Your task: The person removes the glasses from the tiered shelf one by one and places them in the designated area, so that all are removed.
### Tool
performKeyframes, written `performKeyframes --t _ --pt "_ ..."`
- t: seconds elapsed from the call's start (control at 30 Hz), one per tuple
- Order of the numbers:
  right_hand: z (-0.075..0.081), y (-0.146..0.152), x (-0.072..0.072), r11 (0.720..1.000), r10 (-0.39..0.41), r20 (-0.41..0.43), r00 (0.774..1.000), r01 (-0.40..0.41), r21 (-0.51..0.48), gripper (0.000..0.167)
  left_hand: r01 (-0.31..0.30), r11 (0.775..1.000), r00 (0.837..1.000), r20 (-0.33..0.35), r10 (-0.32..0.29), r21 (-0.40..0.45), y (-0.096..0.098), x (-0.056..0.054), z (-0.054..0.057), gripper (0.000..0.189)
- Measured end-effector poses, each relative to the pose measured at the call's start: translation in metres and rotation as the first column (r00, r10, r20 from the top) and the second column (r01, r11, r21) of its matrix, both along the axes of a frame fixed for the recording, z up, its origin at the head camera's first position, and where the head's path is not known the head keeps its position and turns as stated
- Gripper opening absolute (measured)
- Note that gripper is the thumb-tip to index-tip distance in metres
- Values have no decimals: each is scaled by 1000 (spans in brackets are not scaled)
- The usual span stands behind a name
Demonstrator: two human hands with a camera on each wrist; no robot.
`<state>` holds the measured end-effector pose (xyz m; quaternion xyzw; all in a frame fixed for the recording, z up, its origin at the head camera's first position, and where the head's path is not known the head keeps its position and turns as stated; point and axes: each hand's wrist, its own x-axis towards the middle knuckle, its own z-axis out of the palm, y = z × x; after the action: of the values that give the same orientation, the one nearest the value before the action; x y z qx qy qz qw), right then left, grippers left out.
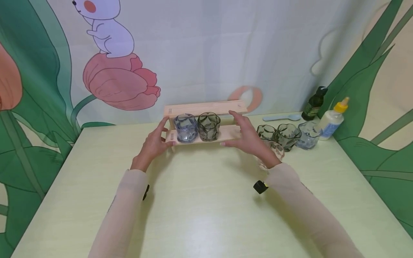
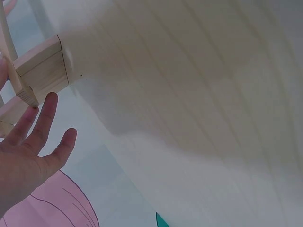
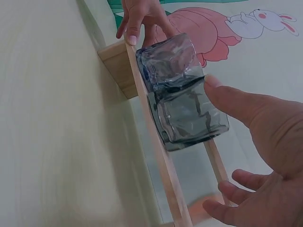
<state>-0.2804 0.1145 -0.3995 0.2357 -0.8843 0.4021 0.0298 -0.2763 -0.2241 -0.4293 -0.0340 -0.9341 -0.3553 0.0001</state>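
A light wooden two-tier rack (image 1: 206, 107) stands near the back of the table. On its lower plank sit a bluish drinking glass (image 1: 186, 129) and, close beside it, a grey one (image 1: 209, 127). My left hand (image 1: 153, 143) grips the rack's left end, thumb at the front edge of the lower plank and fingers behind; its fingertips meet the plank's corner in the left wrist view. At the other end, my right hand (image 1: 246, 138) has its fingers spread around the rack. In the right wrist view its thumb overlaps the grey glass (image 3: 191, 116).
Several more glasses stand right of the rack, among them a grey one (image 1: 288, 137) and a bluish one (image 1: 308, 135); my right wrist partly hides an amber-tinted one. Behind them lie a light blue spoon (image 1: 281, 118), a dark bottle (image 1: 313, 104) and a white yellow-topped bottle (image 1: 332, 120).
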Motion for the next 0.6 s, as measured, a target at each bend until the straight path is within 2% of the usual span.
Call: performKeyframes --t 0.37,0.6 --pt "-1 -33 -12 996 66 2 998 -66 -53 103 8 1000 1000 -18 -9 -6 -1 1 0 102" --pt "-2 -47 -22 998 65 18 998 -64 -15 104 5 1000 1000 -8 -5 -3 -2 0 0 102"
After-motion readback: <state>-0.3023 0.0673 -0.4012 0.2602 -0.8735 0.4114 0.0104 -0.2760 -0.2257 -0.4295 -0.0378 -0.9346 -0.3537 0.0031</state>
